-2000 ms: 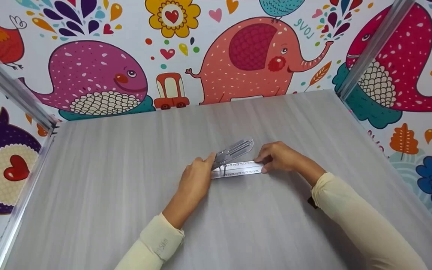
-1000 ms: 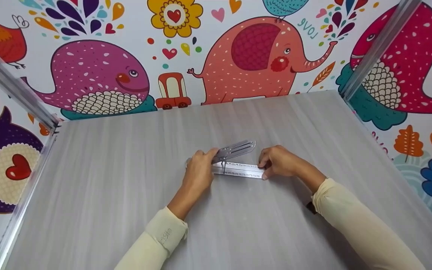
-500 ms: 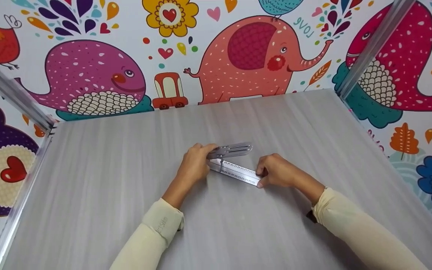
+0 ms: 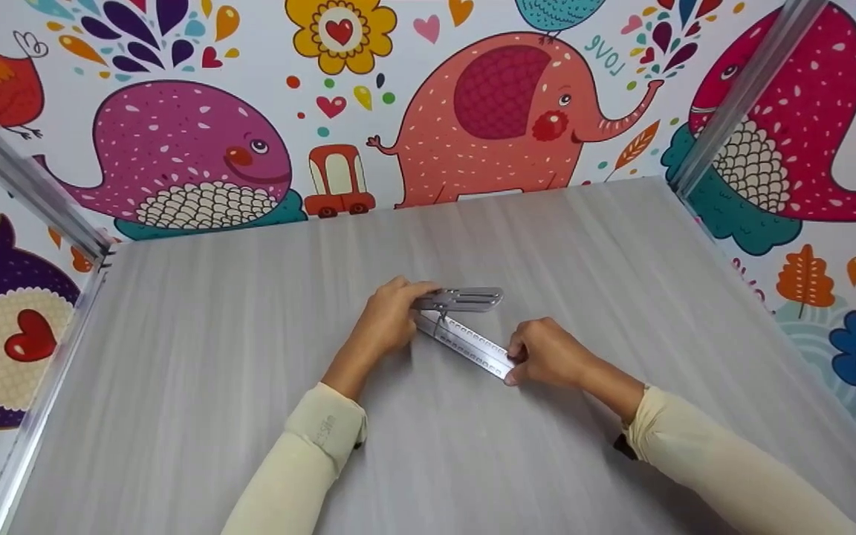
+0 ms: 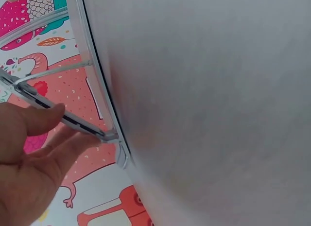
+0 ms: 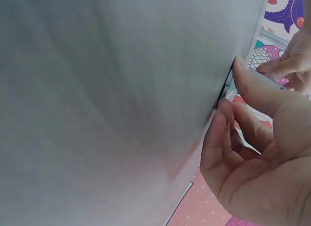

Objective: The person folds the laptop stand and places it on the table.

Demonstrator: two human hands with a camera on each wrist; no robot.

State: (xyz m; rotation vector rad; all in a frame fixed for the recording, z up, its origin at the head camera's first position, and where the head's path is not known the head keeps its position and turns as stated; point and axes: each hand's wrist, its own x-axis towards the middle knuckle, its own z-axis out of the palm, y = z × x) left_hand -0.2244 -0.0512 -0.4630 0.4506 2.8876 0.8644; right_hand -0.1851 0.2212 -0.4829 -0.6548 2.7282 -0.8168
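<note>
A grey hinged folding stand, like one for a tablet or laptop, is between the hands on the table. Its slotted upper plate [image 4: 469,299] is raised at an angle over the notched lower plate [image 4: 469,345]. A thin strut [image 5: 53,71] joins the two in the left wrist view. My left hand [image 4: 387,319] pinches the upper plate at the hinge side, thumb on one face and fingers on the other. My right hand [image 4: 550,353] pinches the lower plate's near right end between thumb and fingers. The left fingers partly cover the hinge end.
The wood-grain table [image 4: 250,401] runs under both hands. A printed cartoon wall panel [image 4: 495,111] stands along its back edge. Metal posts [image 4: 740,104] rise at the back corners, and a metal rail [image 4: 49,394] follows the left side.
The stand has turned, its right end swinging towards the person as my right hand moved nearer with it. My left hand has shifted slightly away from the person, still holding the stand.
</note>
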